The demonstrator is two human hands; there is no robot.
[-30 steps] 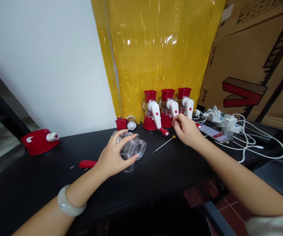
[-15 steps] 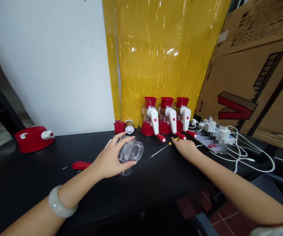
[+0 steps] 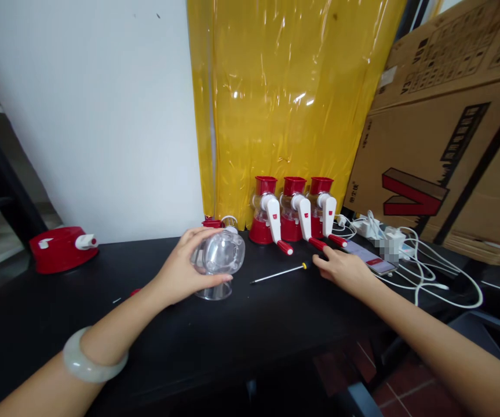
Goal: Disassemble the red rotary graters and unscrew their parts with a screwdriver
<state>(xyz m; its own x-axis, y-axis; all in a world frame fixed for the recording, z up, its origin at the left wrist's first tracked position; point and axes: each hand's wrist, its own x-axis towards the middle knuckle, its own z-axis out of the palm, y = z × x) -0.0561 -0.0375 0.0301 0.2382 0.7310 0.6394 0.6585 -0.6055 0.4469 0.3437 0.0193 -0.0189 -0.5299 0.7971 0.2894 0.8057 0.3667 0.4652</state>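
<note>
My left hand (image 3: 179, 267) is wrapped around a clear plastic housing (image 3: 220, 259) that stands on the black table (image 3: 254, 324). My right hand (image 3: 344, 269) lies low on the table with fingers stretched out, fingertips beside the yellow-capped end of a thin metal screwdriver (image 3: 278, 273). It holds nothing. Three red-and-white hand-crank grinders (image 3: 294, 208) stand in a row just behind that hand, against a yellow plastic sheet (image 3: 293, 98).
A red base with a white knob (image 3: 62, 249) sits at the far left. A small red part (image 3: 212, 222) and a metal drum (image 3: 231, 220) lie behind the housing. A phone (image 3: 369, 257), chargers and white cables (image 3: 432, 272) lie at the right, before cardboard boxes (image 3: 449, 139).
My left hand has tipped the clear housing upright and drawn it slightly closer. My right hand left the grinder handles and came down to the table by the screwdriver's end.
</note>
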